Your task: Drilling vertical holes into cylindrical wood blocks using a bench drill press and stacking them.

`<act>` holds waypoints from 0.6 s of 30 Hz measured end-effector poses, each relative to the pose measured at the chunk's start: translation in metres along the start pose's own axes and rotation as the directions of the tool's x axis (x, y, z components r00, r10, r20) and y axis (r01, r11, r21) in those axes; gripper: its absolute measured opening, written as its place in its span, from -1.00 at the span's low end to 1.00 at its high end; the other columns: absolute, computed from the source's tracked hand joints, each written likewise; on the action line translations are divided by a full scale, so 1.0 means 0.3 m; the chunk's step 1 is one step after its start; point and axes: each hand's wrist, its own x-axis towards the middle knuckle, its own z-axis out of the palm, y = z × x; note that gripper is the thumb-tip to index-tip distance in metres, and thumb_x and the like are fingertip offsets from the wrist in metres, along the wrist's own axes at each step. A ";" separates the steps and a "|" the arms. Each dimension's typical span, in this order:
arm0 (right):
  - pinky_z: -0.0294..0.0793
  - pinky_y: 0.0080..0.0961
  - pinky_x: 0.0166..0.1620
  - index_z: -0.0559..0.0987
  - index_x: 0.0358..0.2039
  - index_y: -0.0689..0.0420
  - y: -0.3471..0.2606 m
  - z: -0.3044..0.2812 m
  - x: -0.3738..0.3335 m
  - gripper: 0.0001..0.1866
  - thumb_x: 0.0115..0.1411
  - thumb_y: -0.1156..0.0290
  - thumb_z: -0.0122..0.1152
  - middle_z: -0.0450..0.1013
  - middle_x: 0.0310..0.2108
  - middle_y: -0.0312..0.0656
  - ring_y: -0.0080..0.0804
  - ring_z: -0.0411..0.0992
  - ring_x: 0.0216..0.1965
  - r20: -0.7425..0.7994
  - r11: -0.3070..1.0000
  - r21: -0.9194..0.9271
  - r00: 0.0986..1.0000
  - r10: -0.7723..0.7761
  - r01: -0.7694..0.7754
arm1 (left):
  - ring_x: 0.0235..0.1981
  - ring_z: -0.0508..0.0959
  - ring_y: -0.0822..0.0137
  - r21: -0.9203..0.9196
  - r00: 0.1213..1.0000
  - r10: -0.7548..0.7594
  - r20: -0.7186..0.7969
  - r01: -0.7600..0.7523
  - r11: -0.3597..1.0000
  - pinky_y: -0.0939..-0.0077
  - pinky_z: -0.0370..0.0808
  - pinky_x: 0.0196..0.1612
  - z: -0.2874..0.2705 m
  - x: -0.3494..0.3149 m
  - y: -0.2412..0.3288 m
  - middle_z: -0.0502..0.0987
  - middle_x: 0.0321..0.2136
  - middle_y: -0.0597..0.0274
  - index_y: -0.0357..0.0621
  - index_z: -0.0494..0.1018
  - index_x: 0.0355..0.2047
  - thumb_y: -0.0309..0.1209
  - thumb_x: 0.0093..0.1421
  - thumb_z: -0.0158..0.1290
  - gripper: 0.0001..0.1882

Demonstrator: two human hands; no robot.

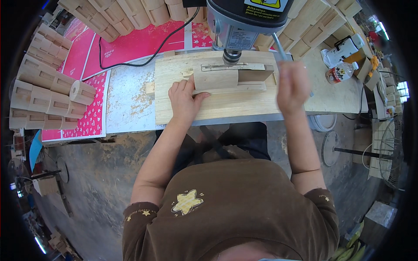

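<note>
Right below the drill press (248, 30), here's the action: pale wood block (216, 79) sits in a wooden jig (254, 87), its back edge just under the press's chuck (231, 57); bit too small to make out. L hand (185, 98), front-left of the press, is half-curled against the block's L end, thumb at the front edge; can't tell if that's a full grip or just a brace. R hand (292, 87), front-right of the press, a bit blurred, closed round the press's metal lever (278, 45).

Jig's on a flat wooden board (244, 104) beneath the press, board's on the surface (124, 111). Sawdust (137, 93) scattered L of the press, plus pink printed sheets (143, 41) w/ a black cable (163, 43) looping over 'em from the press. Far L of the press: stacked wood blocks (39, 93), 1 short cylinder (82, 92) w/ a hole in its end beside 'em. R of the press, well apart: plastic bottle (342, 72), tilted, near an open cardboard box (368, 76).
</note>
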 end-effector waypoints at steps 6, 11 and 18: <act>0.13 -0.66 -0.52 0.50 -0.49 0.26 0.067 -0.013 0.452 -0.73 0.23 0.31 0.07 0.23 -0.71 -0.38 -0.67 0.13 -0.62 0.025 0.984 -0.100 0.988 0.152 -0.149 | -0.38 0.41 0.19 -0.028 0.999 0.021 0.034 -0.020 0.999 0.30 0.27 -0.24 0.053 0.032 0.079 0.42 -0.47 0.26 -0.12 0.37 0.03 -0.18 -0.23 0.30 -0.25; 0.37 -0.36 -0.31 0.53 -0.41 0.31 0.069 0.020 0.516 -0.55 0.22 0.13 -0.10 0.45 -0.54 0.07 -0.08 0.43 -0.43 0.174 0.946 -0.072 0.930 0.324 -0.317 | -0.43 0.41 0.16 -0.115 0.999 0.044 0.001 -0.043 0.992 0.30 0.34 -0.34 0.078 0.039 0.107 0.44 -0.47 0.20 -0.16 0.37 0.02 -0.22 -0.24 0.31 -0.25; 0.18 -0.63 -0.52 0.56 -0.44 0.28 -0.099 -0.060 0.128 -0.77 0.24 0.42 0.02 0.26 -0.71 -0.37 -0.69 0.22 -0.62 0.138 0.968 0.065 0.962 0.234 -0.244 | -0.44 0.41 0.15 -0.118 0.999 0.035 -0.006 -0.035 0.992 0.29 0.33 -0.33 0.049 0.029 0.087 0.43 -0.47 0.19 -0.16 0.37 0.02 -0.20 -0.23 0.30 -0.26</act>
